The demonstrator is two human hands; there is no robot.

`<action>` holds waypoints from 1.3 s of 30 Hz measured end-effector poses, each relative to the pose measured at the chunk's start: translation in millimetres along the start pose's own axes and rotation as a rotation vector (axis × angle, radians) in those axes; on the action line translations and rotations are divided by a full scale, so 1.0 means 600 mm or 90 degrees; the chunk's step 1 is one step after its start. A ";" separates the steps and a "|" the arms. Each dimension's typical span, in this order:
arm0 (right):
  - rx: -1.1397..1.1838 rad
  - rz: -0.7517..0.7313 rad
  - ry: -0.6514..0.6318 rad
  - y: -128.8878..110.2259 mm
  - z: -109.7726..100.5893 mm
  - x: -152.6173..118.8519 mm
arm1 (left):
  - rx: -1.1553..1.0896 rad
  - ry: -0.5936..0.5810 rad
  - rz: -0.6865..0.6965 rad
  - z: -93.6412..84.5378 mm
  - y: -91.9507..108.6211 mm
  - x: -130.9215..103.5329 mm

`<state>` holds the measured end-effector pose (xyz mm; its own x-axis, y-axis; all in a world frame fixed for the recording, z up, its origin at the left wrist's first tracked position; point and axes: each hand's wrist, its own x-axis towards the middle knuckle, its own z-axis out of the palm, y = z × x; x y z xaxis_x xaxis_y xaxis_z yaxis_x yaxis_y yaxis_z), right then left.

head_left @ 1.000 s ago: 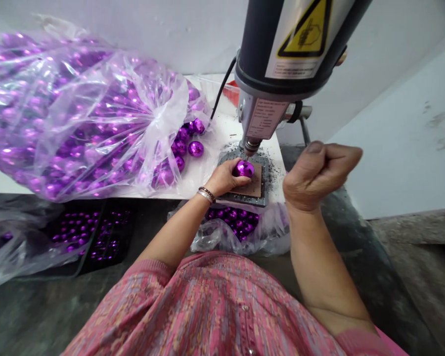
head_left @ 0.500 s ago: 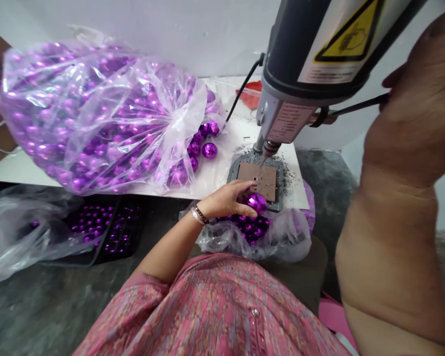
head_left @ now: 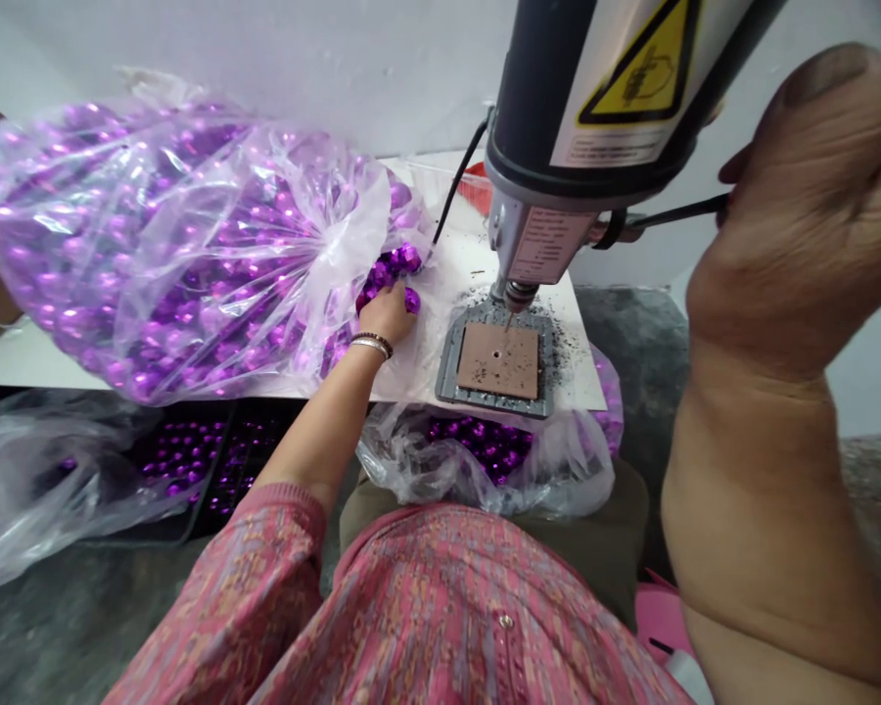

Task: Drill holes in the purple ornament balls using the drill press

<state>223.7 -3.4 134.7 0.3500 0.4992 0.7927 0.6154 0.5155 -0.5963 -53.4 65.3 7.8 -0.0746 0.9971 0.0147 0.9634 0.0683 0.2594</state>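
Observation:
My left hand (head_left: pixel 386 315) reaches to the shiny purple balls at the bag's mouth. Its fingers curl around one faceted purple ball (head_left: pixel 412 301), partly hiding it, and more balls (head_left: pixel 393 264) lie just beyond. At the right, my right hand (head_left: pixel 800 206) is closed around the end of the drill press lever (head_left: pixel 679 212), its grip partly hidden. The drill press (head_left: pixel 558 147) stands with its bit (head_left: pixel 509 321) above a brown square board (head_left: pixel 491 372) that has a small hole in it.
A big clear bag of purple balls (head_left: pixel 191 255) fills the table's left. Below the table edge, an open plastic bag (head_left: pixel 565 480) holds purple balls at my lap. A dark crate (head_left: pixel 191 465) with more balls stands lower left. Dark shavings surround the drill base (head_left: pixel 451 384).
My left hand has moved left from above the lap bag to the balls on the table. The ball it held is gone from it. My right hand stays at the lever.

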 end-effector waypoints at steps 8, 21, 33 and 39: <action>-0.031 -0.020 -0.047 -0.008 0.004 -0.002 | -0.533 -0.132 0.051 -0.013 0.000 -0.051; -0.083 0.067 -0.073 -0.051 -0.003 -0.004 | -0.602 -0.259 0.085 0.027 0.074 -0.094; -0.024 0.025 -0.088 -0.040 -0.008 -0.012 | -0.320 -0.175 0.154 0.017 0.120 -0.099; -0.023 0.026 -0.100 -0.041 -0.013 -0.014 | -0.259 -0.152 0.224 0.023 0.134 -0.095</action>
<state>211.2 -25.3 143.7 0.2621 0.6233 0.7368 0.6293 0.4684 -0.6201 32.1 14.3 14.4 0.3378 0.9404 -0.0381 0.7398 -0.2402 0.6285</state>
